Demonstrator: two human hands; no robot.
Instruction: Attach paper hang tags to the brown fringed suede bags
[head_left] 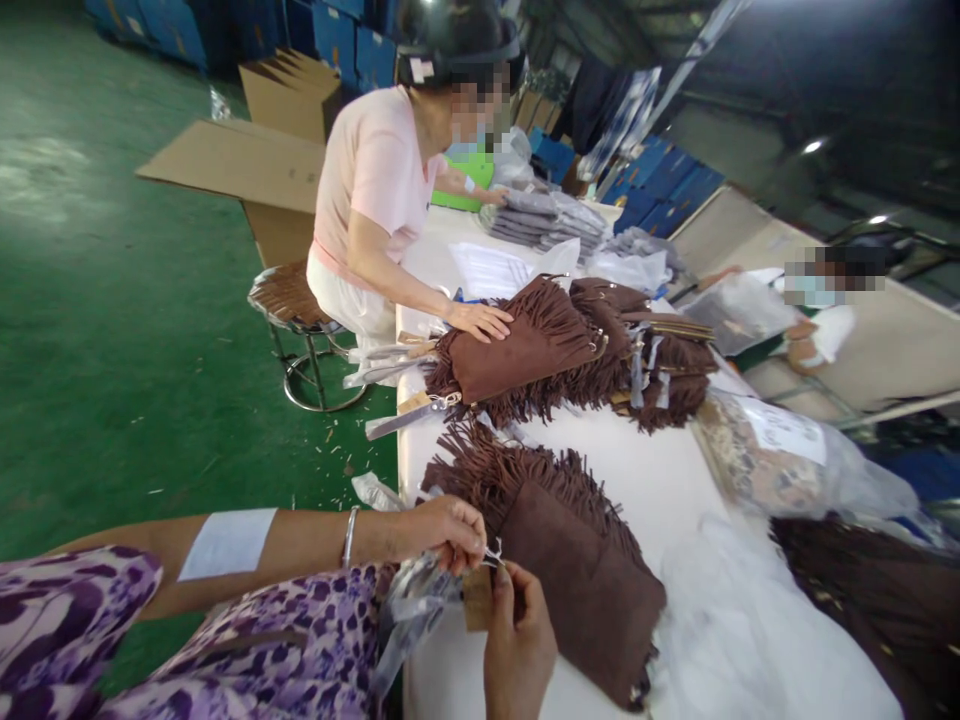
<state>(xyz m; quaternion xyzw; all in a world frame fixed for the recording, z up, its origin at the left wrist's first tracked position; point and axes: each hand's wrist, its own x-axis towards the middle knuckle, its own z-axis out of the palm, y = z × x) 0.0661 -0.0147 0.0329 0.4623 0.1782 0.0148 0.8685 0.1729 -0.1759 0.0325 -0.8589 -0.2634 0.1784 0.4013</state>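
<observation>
A brown fringed bag lies on the white table in front of me. At its near edge, my left hand pinches a thin whitish string. Closed fingertips of my right hand grip the other end of this string, close to the left fingers. A small tan cardboard tag hangs just below the string, beside the right thumb. Clear plastic wrapping lies under my left wrist, partly hidden by it. Whether the string is knotted is too small to tell.
Across the table, a co-worker rests a hand on a stack of brown fringed bags. Grey wrapped packages are piled behind. Clear plastic bags lie to the right. Another person handles plastic at far right.
</observation>
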